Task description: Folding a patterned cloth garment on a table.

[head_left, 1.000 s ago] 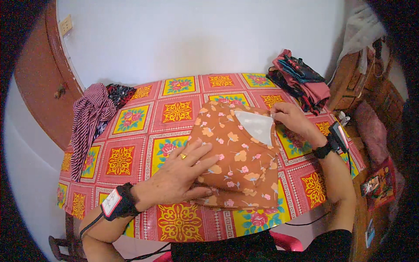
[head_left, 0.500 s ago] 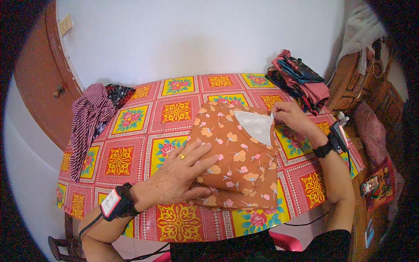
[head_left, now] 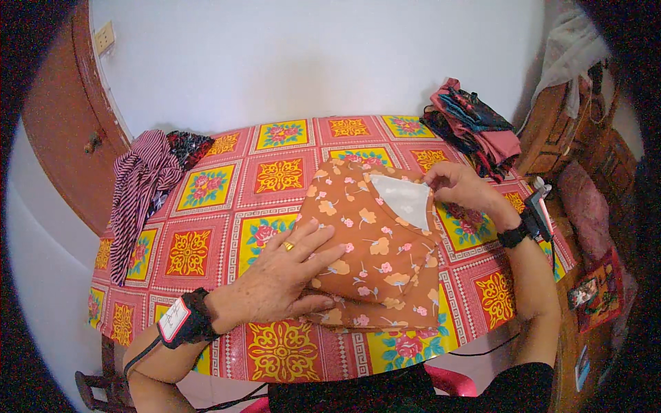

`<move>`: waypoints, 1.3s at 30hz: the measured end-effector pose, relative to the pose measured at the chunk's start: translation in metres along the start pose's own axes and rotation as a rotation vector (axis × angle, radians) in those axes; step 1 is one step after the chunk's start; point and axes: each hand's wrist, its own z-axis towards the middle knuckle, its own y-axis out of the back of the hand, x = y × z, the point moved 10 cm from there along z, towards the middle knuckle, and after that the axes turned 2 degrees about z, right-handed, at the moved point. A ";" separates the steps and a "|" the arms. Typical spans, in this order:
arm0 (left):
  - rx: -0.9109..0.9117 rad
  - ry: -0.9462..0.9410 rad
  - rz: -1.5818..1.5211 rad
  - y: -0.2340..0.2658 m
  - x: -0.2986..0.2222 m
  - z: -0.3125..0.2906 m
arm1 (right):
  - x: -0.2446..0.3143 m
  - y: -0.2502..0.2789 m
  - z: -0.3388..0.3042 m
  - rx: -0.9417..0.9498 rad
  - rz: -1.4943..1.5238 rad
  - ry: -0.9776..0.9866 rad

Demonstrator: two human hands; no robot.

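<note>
R hand (head_left: 465, 191) shifted slightly, by far-right corner of brown floral fabric garment (head_left: 368, 258); pinch unclear.
My L hand (head_left: 286, 268)'s spread atop; press w/o creasing.

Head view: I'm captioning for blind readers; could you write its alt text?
A person's left hand lies spread on a brown flower-print garment, while the right hand is at its upper right edge, beside a white area. On the red-and-yellow patterned tablecloth, striped clothing lies at left and piled clothes at back right.
</note>
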 end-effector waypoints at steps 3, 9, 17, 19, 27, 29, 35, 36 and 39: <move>0.000 0.001 0.002 0.000 0.000 0.000 | 0.012 0.000 0.000 -0.056 -0.138 0.173; 0.006 -0.005 0.004 -0.002 0.001 -0.001 | 0.030 -0.001 -0.004 -0.125 -0.370 0.398; -0.053 -0.034 0.014 0.005 -0.004 0.000 | 0.030 0.007 -0.009 -0.181 -0.495 0.370; -0.064 -0.041 0.012 0.007 -0.005 -0.001 | 0.037 0.014 -0.011 -0.193 -0.492 0.300; -0.165 -0.104 0.016 0.016 -0.007 -0.002 | 0.110 -0.054 -0.027 -0.080 -0.620 0.668; -0.230 -0.146 -0.016 0.029 -0.011 -0.005 | 0.120 -0.081 -0.036 0.080 -0.613 0.646; -0.346 -0.007 -0.014 0.018 0.034 -0.008 | 0.109 -0.083 -0.032 0.196 -0.571 0.553; -0.318 0.012 -0.041 0.014 0.037 -0.008 | 0.106 -0.079 -0.030 0.189 -0.559 0.551; -0.326 -0.018 0.006 0.013 0.032 -0.007 | 0.098 -0.068 -0.026 0.170 -0.475 0.557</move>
